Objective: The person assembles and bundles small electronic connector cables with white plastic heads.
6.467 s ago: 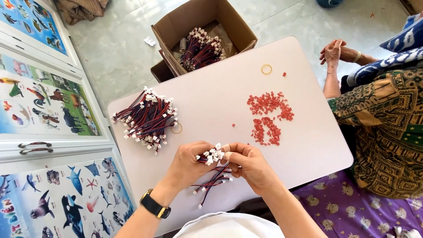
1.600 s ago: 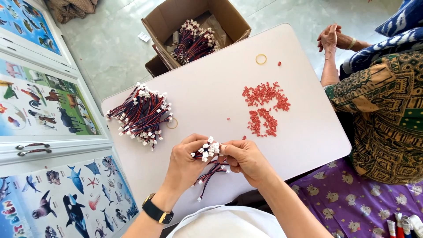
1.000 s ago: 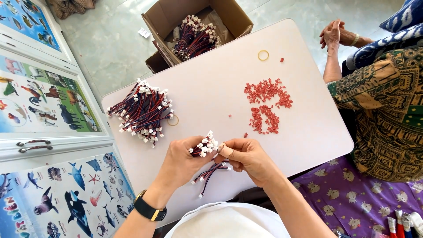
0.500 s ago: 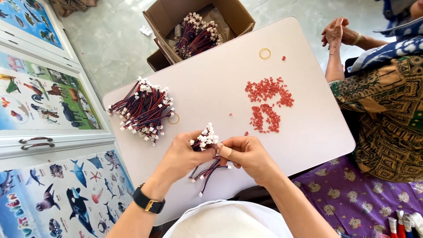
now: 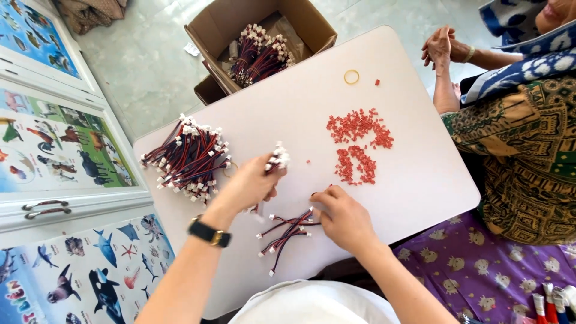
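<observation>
The left hand grips a small wire bundle upright above the white table; the right hand, fingers loosely curled, presses on loose wires near the table's near edge, left of the red pieces

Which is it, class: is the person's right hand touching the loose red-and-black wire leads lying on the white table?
Touching. The head view shows the right hand with fingertips pressed on the loose red-and-black wire leads, no gap between them.
</observation>
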